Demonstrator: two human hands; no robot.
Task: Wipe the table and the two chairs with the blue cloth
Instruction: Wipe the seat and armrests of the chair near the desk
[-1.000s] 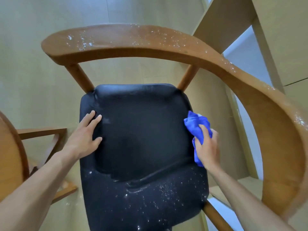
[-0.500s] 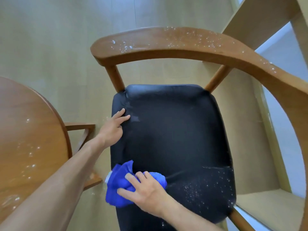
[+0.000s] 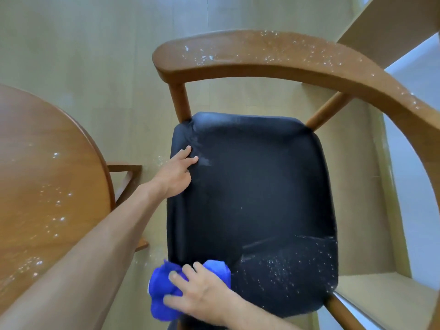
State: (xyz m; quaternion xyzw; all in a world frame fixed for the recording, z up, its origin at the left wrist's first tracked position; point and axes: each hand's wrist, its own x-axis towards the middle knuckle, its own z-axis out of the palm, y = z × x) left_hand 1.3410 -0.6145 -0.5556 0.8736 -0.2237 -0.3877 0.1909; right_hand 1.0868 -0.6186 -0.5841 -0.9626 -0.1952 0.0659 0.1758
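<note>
A wooden chair with a black padded seat (image 3: 257, 191) fills the middle of the view. Its curved back rail (image 3: 273, 55) is speckled with white crumbs. More white specks lie on the near right part of the seat. My right hand (image 3: 202, 294) presses a bunched blue cloth (image 3: 164, 289) onto the seat's near left corner. My left hand (image 3: 177, 171) lies flat on the seat's left edge, fingers spread. The round wooden table (image 3: 47, 182) at the left carries white specks too.
A wooden table leg frame (image 3: 126, 177) shows between table and chair. Light wood floor lies under everything. A pale wall and skirting run along the right side, close behind the chair's armrest.
My right hand has swept the blue cloth from the seat's right edge across to its near left corner. The view has shifted, bringing the table in at the left. My left hand stays put.
</note>
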